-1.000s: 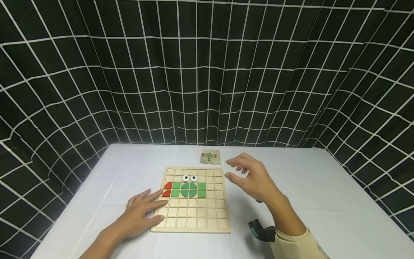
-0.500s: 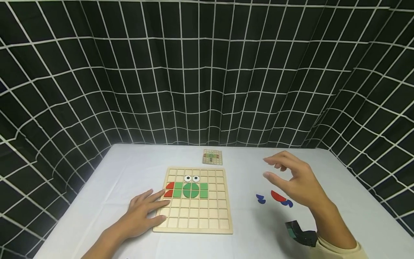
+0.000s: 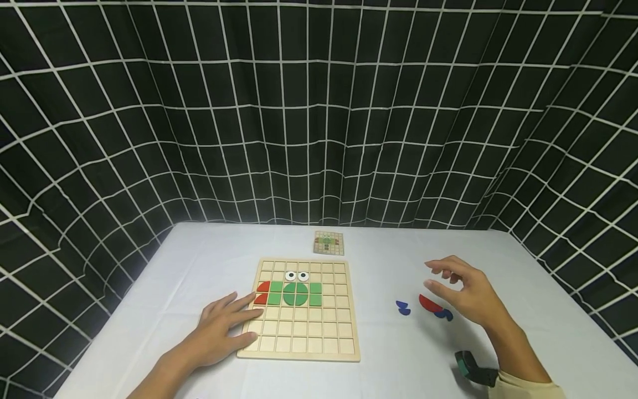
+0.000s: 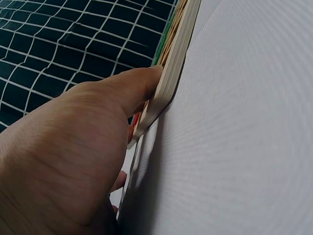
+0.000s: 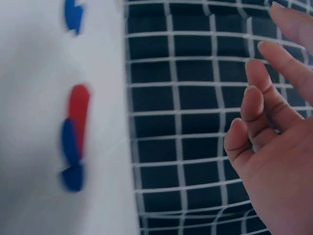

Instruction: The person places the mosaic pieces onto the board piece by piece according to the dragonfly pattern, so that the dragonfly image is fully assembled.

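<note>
My left hand (image 3: 219, 330) rests on the left edge of a wooden grid board (image 3: 311, 330), fingers spread over the rim; the left wrist view shows its thumb (image 4: 134, 85) on the board's edge. On the board lie two red quarter-round pieces (image 3: 261, 298), several green squares (image 3: 315, 293), a darker green circle (image 3: 296, 294) of quarter pieces and two eye discs (image 3: 297, 276). Holding nothing, my right hand (image 3: 468, 293) hovers over the table, thumb and fingers apart, close to a red rounded piece (image 3: 430, 303) and small blue pieces (image 3: 443, 314).
Two more blue rounded pieces (image 3: 402, 308) lie between the board and the red piece. Behind the board is a small pattern card (image 3: 329, 243) picturing a similar figure. A black curtain with white grid lines (image 3: 319, 122) stands behind the white table (image 3: 199, 249).
My right hand has moved right, from beside the board's upper right corner, then lower toward the loose pieces, uncovering the red and blue ones. The left hand has stayed on the board.
</note>
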Motion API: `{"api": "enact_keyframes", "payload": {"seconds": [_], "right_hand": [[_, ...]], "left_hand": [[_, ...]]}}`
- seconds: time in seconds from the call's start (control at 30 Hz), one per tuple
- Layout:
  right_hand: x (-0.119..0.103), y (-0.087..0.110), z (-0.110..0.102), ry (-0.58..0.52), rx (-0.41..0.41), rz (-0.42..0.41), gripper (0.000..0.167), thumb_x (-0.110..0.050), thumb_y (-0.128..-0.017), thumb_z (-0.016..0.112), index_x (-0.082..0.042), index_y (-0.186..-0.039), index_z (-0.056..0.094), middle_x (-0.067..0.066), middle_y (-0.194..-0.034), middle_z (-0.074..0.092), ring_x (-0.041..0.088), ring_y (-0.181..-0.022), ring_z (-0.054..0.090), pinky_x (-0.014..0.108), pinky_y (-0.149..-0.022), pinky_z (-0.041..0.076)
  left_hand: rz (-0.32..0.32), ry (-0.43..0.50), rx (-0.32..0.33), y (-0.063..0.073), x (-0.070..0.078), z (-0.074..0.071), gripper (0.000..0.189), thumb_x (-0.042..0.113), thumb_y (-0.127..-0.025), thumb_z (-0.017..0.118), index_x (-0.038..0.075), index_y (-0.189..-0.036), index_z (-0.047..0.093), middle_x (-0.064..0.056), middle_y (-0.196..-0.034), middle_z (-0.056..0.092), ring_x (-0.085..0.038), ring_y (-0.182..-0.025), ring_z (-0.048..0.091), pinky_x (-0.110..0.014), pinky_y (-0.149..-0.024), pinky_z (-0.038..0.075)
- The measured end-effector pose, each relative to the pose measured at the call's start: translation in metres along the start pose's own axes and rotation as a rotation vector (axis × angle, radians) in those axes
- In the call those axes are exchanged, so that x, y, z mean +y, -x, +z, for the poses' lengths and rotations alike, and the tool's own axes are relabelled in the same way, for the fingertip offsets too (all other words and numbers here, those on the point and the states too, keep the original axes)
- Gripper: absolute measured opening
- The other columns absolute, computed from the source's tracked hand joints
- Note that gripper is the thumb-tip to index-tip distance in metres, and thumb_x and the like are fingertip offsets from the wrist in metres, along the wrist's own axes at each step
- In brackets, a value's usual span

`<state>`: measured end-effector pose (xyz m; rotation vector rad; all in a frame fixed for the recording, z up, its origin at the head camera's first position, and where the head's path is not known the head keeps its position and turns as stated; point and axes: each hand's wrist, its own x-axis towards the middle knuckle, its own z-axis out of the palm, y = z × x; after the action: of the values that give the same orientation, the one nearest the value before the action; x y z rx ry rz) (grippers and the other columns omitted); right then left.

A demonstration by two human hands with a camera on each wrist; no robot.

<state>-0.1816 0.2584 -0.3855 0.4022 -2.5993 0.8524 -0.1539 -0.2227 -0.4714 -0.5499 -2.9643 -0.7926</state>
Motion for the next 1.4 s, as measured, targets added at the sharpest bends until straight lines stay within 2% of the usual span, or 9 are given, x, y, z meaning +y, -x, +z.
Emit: {"api": "enact_keyframes", "payload": {"seconds": [0.17,0.27,0.4,0.53,0.83,1.0,1.1,1.27,1.4], "right_hand": [[0.031,0.005,0.014,-0.016,-0.061,0.04,0.03,-0.021,-0.081,0.072,-0.017,-0.11,0.067,-0.003,-0.092,0.063,0.009,-0.083,0.046,0.022,-0.068,0.043],[0.045,0.009,0.021,-0.035,-0.125,0.07,0.031,-0.014,-0.081,0.071,-0.013,-0.111,0.066,0.001,-0.09,0.061,0.01,-0.08,0.046,0.021,-0.061,0.043],[0.054,0.011,0.026,-0.052,-0.206,0.135,0.032,-0.014,-0.081,0.07,-0.011,-0.113,0.065,0.002,-0.088,0.057,0.011,-0.077,0.045,0.022,-0.053,0.04],[0.056,0.013,0.03,0.009,-0.256,0.169,0.033,-0.018,-0.079,0.073,-0.012,-0.111,0.066,0.001,-0.092,0.061,0.014,-0.079,0.047,0.023,-0.059,0.04],[0.057,0.012,0.037,0.166,-0.277,0.226,0.027,-0.025,-0.072,0.078,-0.015,-0.095,0.069,0.002,-0.096,0.064,0.017,-0.082,0.051,0.029,-0.066,0.043],[0.056,0.012,0.038,0.148,-0.282,0.191,0.021,-0.015,-0.077,0.073,-0.017,-0.097,0.07,0.0,-0.092,0.061,0.015,-0.078,0.048,0.026,-0.063,0.04],[0.055,0.012,0.039,0.135,-0.286,0.185,0.026,-0.01,-0.079,0.069,-0.018,-0.103,0.07,0.001,-0.09,0.06,0.016,-0.076,0.046,0.025,-0.06,0.039],[0.054,0.012,0.04,0.144,-0.269,0.215,0.026,-0.015,-0.078,0.072,-0.015,-0.104,0.067,0.003,-0.093,0.062,0.018,-0.08,0.052,0.031,-0.065,0.046],[0.053,0.013,0.042,0.15,-0.265,0.218,0.019,-0.015,-0.08,0.071,-0.016,-0.099,0.068,0.003,-0.093,0.06,0.017,-0.078,0.05,0.029,-0.063,0.044]], "left_hand": [[-0.003,0.006,-0.001,0.0,0.0,0.001,0.044,0.053,-0.081,0.063,0.037,-0.122,0.06,0.011,-0.148,0.037,-0.032,-0.141,0.023,-0.056,-0.109,0.009],[0.0,0.002,-0.001,0.0,0.0,0.002,0.044,0.054,-0.081,0.062,0.038,-0.122,0.06,0.011,-0.148,0.038,-0.032,-0.14,0.023,-0.057,-0.108,0.01],[0.014,-0.019,0.008,-0.001,-0.001,0.001,0.044,0.053,-0.081,0.063,0.038,-0.122,0.059,0.01,-0.148,0.038,-0.033,-0.14,0.024,-0.057,-0.107,0.011],[0.024,-0.024,0.012,-0.002,-0.001,0.0,0.044,0.053,-0.081,0.062,0.038,-0.123,0.059,0.01,-0.148,0.038,-0.033,-0.14,0.024,-0.057,-0.107,0.011],[0.037,-0.016,0.031,-0.001,-0.002,0.001,0.044,0.051,-0.081,0.064,0.036,-0.122,0.06,0.009,-0.147,0.039,-0.033,-0.139,0.026,-0.057,-0.108,0.011],[0.03,-0.019,0.031,-0.002,-0.001,0.001,0.043,0.051,-0.081,0.064,0.039,-0.122,0.06,0.009,-0.147,0.039,-0.033,-0.139,0.026,-0.057,-0.107,0.012],[0.027,-0.018,0.029,-0.002,-0.001,0.001,0.043,0.051,-0.081,0.064,0.039,-0.122,0.06,0.01,-0.147,0.039,-0.033,-0.139,0.026,-0.057,-0.107,0.012],[0.025,-0.015,0.028,-0.001,-0.001,0.0,0.043,0.049,-0.081,0.065,0.039,-0.122,0.06,0.01,-0.147,0.039,-0.033,-0.139,0.026,-0.056,-0.107,0.012],[0.031,-0.013,0.03,-0.001,-0.001,0.0,0.043,0.049,-0.081,0.065,0.038,-0.122,0.06,0.01,-0.147,0.04,-0.033,-0.139,0.026,-0.055,-0.107,0.012]]}}
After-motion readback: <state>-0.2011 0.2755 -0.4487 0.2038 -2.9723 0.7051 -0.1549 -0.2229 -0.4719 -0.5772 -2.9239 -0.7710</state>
